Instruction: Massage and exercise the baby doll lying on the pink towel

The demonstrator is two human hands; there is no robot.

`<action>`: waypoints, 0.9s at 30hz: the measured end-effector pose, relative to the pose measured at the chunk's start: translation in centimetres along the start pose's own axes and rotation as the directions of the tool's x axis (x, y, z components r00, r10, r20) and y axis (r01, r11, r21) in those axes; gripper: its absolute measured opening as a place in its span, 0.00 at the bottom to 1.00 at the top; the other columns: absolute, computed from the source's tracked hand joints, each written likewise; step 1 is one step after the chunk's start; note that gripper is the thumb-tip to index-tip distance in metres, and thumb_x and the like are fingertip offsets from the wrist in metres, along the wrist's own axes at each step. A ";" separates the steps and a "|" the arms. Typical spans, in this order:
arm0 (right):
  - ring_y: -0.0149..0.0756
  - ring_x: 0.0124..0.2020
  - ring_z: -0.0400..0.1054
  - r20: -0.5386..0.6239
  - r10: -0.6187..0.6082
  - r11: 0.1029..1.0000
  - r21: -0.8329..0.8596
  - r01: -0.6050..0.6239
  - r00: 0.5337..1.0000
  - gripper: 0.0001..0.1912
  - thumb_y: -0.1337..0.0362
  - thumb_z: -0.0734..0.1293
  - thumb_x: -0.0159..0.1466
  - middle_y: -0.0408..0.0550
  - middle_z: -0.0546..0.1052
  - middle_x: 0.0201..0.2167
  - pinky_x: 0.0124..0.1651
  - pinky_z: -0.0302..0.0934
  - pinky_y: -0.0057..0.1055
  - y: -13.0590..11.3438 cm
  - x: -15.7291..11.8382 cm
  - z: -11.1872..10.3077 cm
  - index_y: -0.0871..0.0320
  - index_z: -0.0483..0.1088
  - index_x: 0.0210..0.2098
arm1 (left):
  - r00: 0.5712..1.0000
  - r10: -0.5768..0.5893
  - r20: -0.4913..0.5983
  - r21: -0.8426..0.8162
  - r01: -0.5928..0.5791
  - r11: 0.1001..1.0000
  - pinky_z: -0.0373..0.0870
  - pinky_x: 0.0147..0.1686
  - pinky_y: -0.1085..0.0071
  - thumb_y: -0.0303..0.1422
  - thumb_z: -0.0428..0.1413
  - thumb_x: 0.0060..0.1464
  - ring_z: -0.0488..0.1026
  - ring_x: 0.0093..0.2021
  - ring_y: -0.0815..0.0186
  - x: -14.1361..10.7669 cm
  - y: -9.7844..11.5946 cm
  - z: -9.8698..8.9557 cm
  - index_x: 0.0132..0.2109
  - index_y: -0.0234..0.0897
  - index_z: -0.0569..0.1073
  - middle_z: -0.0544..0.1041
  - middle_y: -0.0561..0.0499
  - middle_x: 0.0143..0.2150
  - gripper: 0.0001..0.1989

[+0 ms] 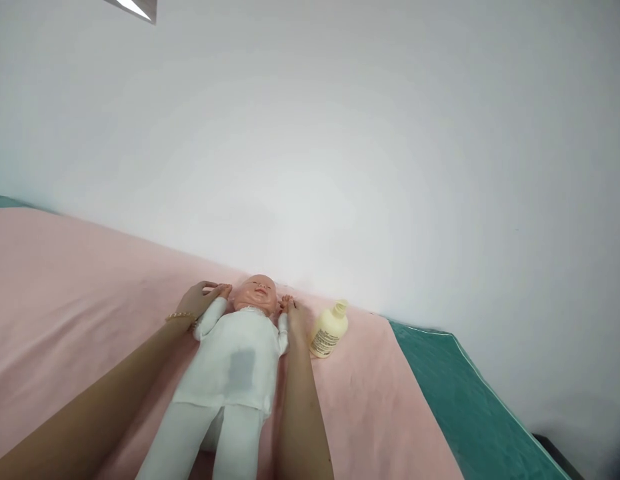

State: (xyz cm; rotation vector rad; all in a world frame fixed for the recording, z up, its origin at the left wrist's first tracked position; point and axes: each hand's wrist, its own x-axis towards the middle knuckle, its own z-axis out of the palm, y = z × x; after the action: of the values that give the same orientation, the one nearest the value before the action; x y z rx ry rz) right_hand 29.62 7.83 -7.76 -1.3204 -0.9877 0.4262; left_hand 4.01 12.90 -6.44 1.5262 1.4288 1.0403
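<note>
A baby doll (245, 327) in a white long-sleeved top and white trousers lies on its back, head away from me, with a grey patch on the front of the top. Both its arms are bent up beside its head. My left hand (203, 298), below a beaded bracelet on the wrist, closes its fingers on the doll's hand at the left. On the other side, my right hand (296, 315) has its fingers on the doll's other hand; they are partly hidden. A pale yellow bottle (330, 331) with printed text stands just right of my right hand.
The doll and bottle are on a pink cloth (90, 267) with some creases. Past its right edge shows a green mattress (440, 373). A plain white wall (340, 147) rises directly behind. Something dark (555, 450) sits at the lower right corner.
</note>
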 end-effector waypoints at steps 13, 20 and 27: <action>0.37 0.48 0.72 -0.046 -0.158 0.976 0.143 0.163 0.986 0.20 0.53 0.64 0.64 0.54 0.75 0.51 0.54 0.64 0.38 -5.9 -6.6 -2.2 0.59 0.69 0.50 | 0.904 0.232 -0.358 0.015 -0.243 0.970 0.70 0.37 0.66 0.45 0.57 0.52 0.76 0.46 0.56 -8.3 4.0 -2.3 0.53 0.43 0.68 0.80 0.49 0.45 0.23; 0.40 0.55 0.67 0.004 -0.184 0.983 0.026 0.184 0.983 0.22 0.58 0.65 0.64 0.54 0.72 0.54 0.60 0.59 0.41 -9.0 -12.7 -5.0 0.57 0.67 0.56 | 0.868 0.238 -0.436 0.074 -0.229 0.971 0.70 0.40 0.64 0.46 0.61 0.48 0.74 0.50 0.54 -13.9 3.1 -4.4 0.56 0.45 0.66 0.78 0.49 0.48 0.29; 0.34 0.45 0.70 0.060 -0.065 0.991 -0.109 0.071 0.996 0.25 0.63 0.63 0.63 0.49 0.76 0.45 0.55 0.63 0.34 -8.1 -20.5 -7.9 0.57 0.65 0.60 | 0.919 0.237 -0.315 0.175 -0.189 0.966 0.70 0.40 0.64 0.43 0.57 0.51 0.75 0.48 0.55 -18.0 0.6 -6.6 0.57 0.46 0.66 0.78 0.50 0.47 0.26</action>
State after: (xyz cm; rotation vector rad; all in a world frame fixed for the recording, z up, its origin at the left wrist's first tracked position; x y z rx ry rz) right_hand 22.60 -14.45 -7.03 -1.3768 -1.1133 0.3621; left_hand -2.46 -5.08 -4.45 1.6964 1.6200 1.4109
